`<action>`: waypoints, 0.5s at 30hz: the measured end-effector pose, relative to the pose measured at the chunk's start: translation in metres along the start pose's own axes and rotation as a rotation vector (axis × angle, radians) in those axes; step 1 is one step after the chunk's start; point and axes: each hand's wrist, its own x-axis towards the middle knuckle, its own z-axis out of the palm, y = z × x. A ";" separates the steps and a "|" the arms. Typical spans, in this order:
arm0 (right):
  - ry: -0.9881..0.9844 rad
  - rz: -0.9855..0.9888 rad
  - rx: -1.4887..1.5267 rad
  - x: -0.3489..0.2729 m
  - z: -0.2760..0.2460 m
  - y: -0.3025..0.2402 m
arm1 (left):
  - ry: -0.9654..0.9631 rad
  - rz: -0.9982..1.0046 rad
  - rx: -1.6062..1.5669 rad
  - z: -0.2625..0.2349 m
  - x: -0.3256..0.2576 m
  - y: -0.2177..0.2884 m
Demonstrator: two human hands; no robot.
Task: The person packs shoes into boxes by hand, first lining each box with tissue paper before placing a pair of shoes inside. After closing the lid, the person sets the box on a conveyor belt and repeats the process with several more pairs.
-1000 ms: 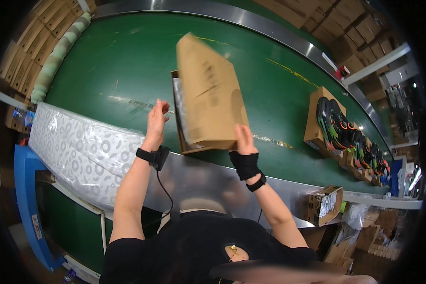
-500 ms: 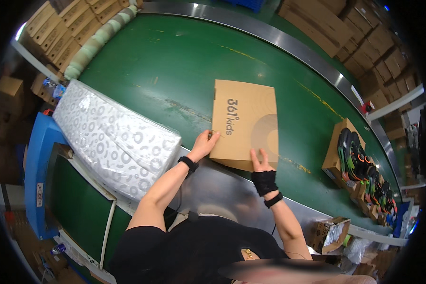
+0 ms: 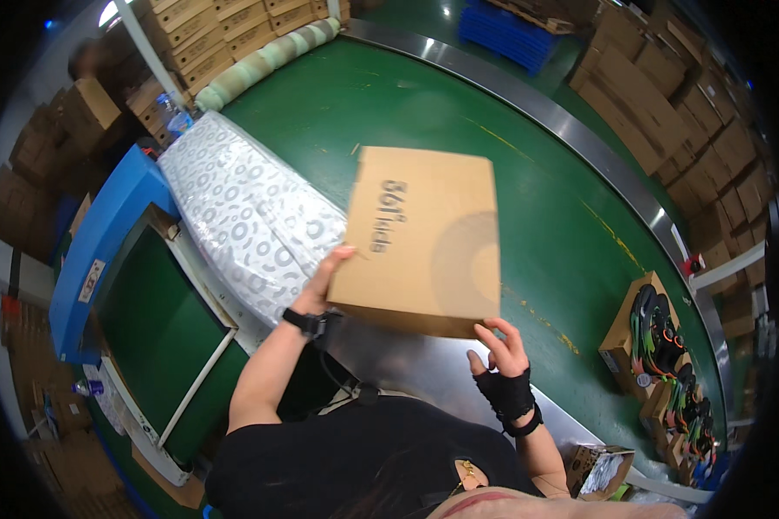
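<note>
A closed brown cardboard shoebox (image 3: 424,246) with dark printing on its lid is held up over the green conveyor belt, its near side tilted toward me. My left hand (image 3: 323,281) grips the box's near left edge; the thumb lies on the lid and the other fingers are hidden beneath. At the near right corner is my right hand (image 3: 502,359), in a black fingerless glove. Its fingertips meet or nearly meet the box's edge, with thumb and fingers apart. To the left lies a stack of grey-and-white patterned wrapping paper (image 3: 247,212) under clear plastic.
Open boxes with dark, bright-trimmed shoes (image 3: 658,333) stand on the belt (image 3: 554,216) at right. A blue machine frame (image 3: 104,251) is at left. Stacked shoeboxes (image 3: 203,35) and a pale wrapped roll (image 3: 268,62) sit far left. A metal ledge (image 3: 389,355) runs before me.
The shoebox has come up off the belt and toward me, shifting slightly left. My left hand now holds its edge, and my right hand has slid from the lid to the corner. The view has turned.
</note>
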 end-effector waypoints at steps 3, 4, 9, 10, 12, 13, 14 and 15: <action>0.082 0.318 0.323 -0.017 0.006 0.012 | 0.159 0.266 -0.118 -0.070 -0.049 0.009; -0.028 0.553 0.425 -0.028 0.006 0.022 | 0.234 0.367 -0.178 -0.080 -0.072 0.016; 0.156 1.146 1.250 -0.082 0.026 0.054 | 0.384 0.577 -0.547 -0.144 -0.160 0.030; 0.168 1.176 1.332 -0.090 0.031 0.059 | 0.392 0.591 -0.545 -0.145 -0.164 0.032; 0.136 1.096 1.387 -0.106 0.040 0.068 | 0.939 0.420 -0.774 -0.142 -0.164 0.034; 0.129 1.087 1.392 -0.105 0.044 0.068 | 0.880 0.436 -0.678 -0.148 -0.159 0.027; 0.133 1.031 1.360 -0.104 0.046 0.062 | 0.828 0.372 -0.625 -0.151 -0.150 0.019; 0.135 0.978 1.329 -0.104 0.046 0.055 | 0.729 0.328 -0.464 -0.144 -0.138 0.014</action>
